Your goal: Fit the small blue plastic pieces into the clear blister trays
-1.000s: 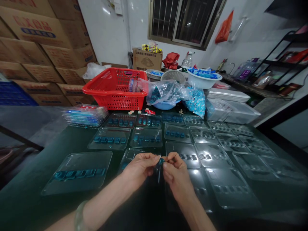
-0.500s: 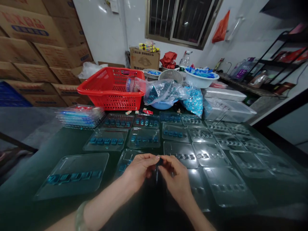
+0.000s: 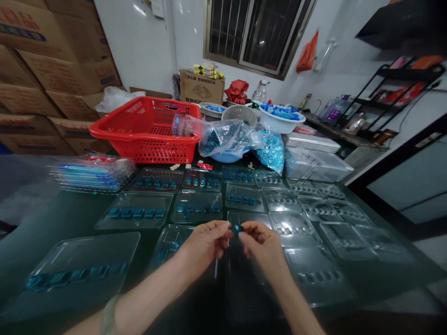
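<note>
My left hand (image 3: 206,243) and my right hand (image 3: 262,245) meet over the dark table, fingertips pinched together on one small blue piece (image 3: 236,229). A thin pale stick (image 3: 216,269) hangs down below my left fingers. Under and around the hands lie several clear plastic blister trays: the near left tray (image 3: 75,270) holds a row of blue pieces, the tray below my right hand (image 3: 314,274) shows only bare pockets.
A red basket (image 3: 146,130) stands at the back, beside clear bags of blue pieces (image 3: 226,135) and a white bowl (image 3: 281,121). A stack of filled trays (image 3: 92,172) lies at left. Cardboard boxes (image 3: 42,74) line the left wall; a black shelf (image 3: 401,93) stands right.
The view has swung slightly right and down. My hands stay joined; the blue piece, hidden half a second ago, shows between the fingertips again.
</note>
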